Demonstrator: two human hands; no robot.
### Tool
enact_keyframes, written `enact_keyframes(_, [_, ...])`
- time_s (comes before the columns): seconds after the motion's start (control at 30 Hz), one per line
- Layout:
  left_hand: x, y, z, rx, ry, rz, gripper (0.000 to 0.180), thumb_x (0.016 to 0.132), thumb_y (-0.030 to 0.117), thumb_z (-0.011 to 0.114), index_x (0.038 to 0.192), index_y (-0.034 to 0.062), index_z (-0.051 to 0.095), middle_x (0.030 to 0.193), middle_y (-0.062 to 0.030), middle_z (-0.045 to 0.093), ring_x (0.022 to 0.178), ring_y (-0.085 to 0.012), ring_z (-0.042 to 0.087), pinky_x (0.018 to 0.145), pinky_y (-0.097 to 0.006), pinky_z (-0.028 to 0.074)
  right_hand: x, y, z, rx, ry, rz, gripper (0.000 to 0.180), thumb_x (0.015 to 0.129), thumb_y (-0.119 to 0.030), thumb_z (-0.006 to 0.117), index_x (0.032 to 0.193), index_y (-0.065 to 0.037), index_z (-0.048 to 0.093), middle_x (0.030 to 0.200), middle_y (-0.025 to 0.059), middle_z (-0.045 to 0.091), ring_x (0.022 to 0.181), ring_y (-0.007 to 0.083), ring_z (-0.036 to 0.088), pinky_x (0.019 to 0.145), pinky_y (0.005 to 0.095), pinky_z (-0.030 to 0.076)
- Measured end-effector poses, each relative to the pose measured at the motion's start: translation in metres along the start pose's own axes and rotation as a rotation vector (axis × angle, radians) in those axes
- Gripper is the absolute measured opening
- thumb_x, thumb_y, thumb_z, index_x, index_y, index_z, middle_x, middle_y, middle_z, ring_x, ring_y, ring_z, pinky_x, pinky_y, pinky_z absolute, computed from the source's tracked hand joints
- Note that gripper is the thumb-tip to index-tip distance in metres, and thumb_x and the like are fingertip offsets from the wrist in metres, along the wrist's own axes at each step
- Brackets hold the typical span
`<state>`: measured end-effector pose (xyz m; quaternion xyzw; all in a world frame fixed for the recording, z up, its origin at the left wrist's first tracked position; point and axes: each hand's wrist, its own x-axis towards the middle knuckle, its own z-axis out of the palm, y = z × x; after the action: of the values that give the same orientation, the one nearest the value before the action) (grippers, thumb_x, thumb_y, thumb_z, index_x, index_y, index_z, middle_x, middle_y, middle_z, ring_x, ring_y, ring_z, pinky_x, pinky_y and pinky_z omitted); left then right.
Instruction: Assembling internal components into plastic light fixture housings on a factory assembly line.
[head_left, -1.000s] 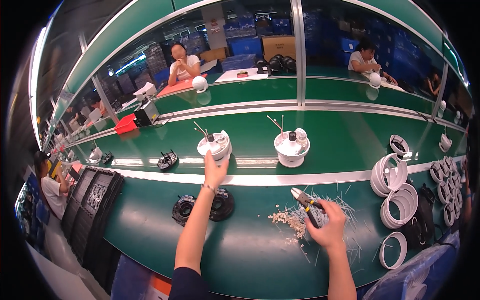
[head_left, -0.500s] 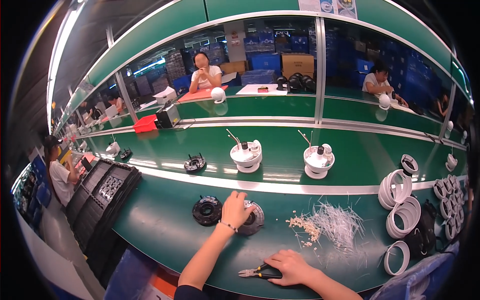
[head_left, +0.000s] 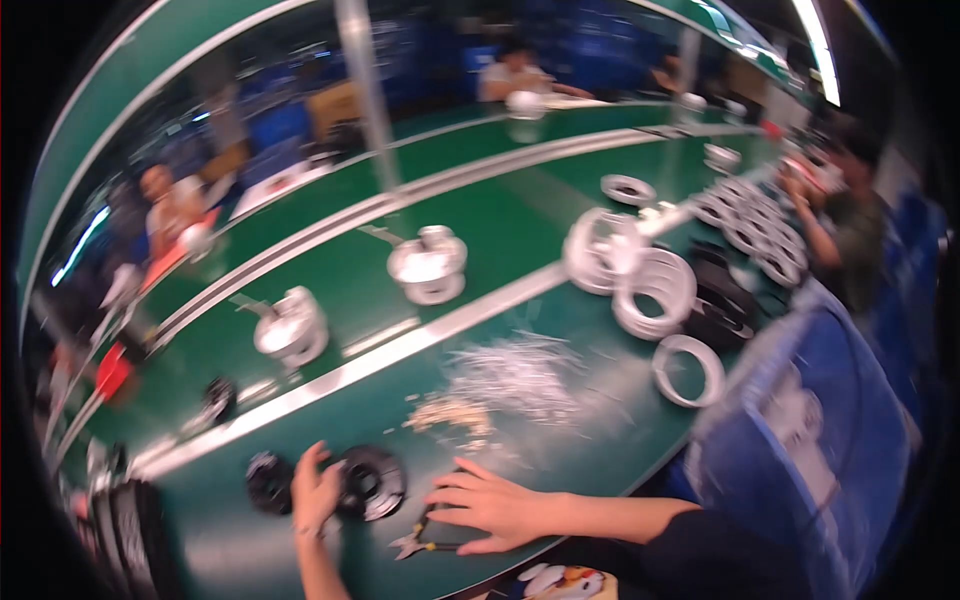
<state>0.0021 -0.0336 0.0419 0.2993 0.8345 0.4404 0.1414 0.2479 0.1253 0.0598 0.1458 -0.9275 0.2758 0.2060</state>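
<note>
My left hand (head_left: 314,492) rests on the green table against a black round part (head_left: 370,483), fingers curled at its rim. A second black round part (head_left: 268,480) lies just left of that hand. My right hand (head_left: 492,507) lies flat with fingers spread, covering the handles of small pliers (head_left: 412,543) whose jaws stick out to the left. A heap of thin white cable ties (head_left: 520,375) and a small pale pile of clippings (head_left: 447,411) lie beyond my right hand.
Two white round housings (head_left: 428,264) (head_left: 291,328) stand on the raised belt. White rings (head_left: 654,290) (head_left: 688,370) are stacked at right beside black parts (head_left: 722,308). A blue bin (head_left: 800,450) is at lower right. Other people sit across and at right.
The view has swung sharply left and tilted, with blur. My left hand stays at the black round part. My right hand has laid the pliers on the table and flattened over them.
</note>
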Motion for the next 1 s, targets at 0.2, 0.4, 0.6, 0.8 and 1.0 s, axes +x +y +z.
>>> enact_keyframes(0.2, [-0.027,0.057,-0.002,0.530,0.011,-0.119,0.049,0.073,0.020,0.061,0.114,-0.0017,0.045,0.096,-0.0167,0.058,0.089,-0.0321,0.055,0.079,-0.038,0.041,-0.080,0.022,-0.108,-0.552,0.606,0.496,0.032,0.063,-0.014,0.066,0.091,-0.003,0.058,0.097,0.0105,0.056,0.093,0.0269,0.052,0.082,0.0377,0.040])
enact_keyframes(0.4, [-0.026,0.022,0.015,0.360,0.051,0.255,0.061,0.068,0.012,0.065,0.121,-0.0013,0.038,0.115,-0.0195,0.048,0.106,-0.0326,0.046,0.090,-0.035,0.036,-0.164,0.027,-0.120,-0.848,0.461,1.312,0.020,0.064,-0.010,0.065,0.081,-0.001,0.059,0.088,0.0157,0.058,0.082,0.0329,0.055,0.072,0.0405,0.044])
enact_keyframes(0.6, [-0.007,0.013,0.022,0.226,0.117,0.181,0.041,0.066,0.013,0.066,0.103,0.0010,0.054,0.081,-0.0127,0.059,0.075,-0.0274,0.056,0.069,-0.035,0.045,-0.178,0.025,-0.114,-0.892,0.557,1.297,0.011,0.064,-0.006,0.063,0.072,0.001,0.059,0.071,0.0192,0.057,0.068,0.0356,0.055,0.062,0.0415,0.042])
enact_keyframes(0.8, [-0.008,0.011,0.005,-0.445,0.009,0.015,0.025,0.072,-0.001,0.056,0.097,-0.0010,0.055,0.086,-0.0072,0.058,0.079,-0.0152,0.056,0.072,-0.025,0.045,-0.065,-0.060,-0.108,-0.658,0.673,0.612,0.016,0.059,-0.003,0.068,0.066,-0.003,0.054,0.053,0.0064,0.047,0.045,0.0206,0.045,0.043,0.0281,0.035])
enact_keyframes(1.0, [-0.011,0.007,0.011,-0.863,0.078,-0.084,0.024,0.079,-0.005,0.049,0.101,0.0006,0.044,0.096,-0.0088,0.055,0.085,-0.0145,0.054,0.076,-0.026,0.044,0.016,-0.070,-0.029,-0.035,0.256,0.160,0.016,0.063,-0.013,0.070,0.068,-0.005,0.057,0.052,0.0011,0.045,0.041,0.0141,0.048,0.038,0.0257,0.038])
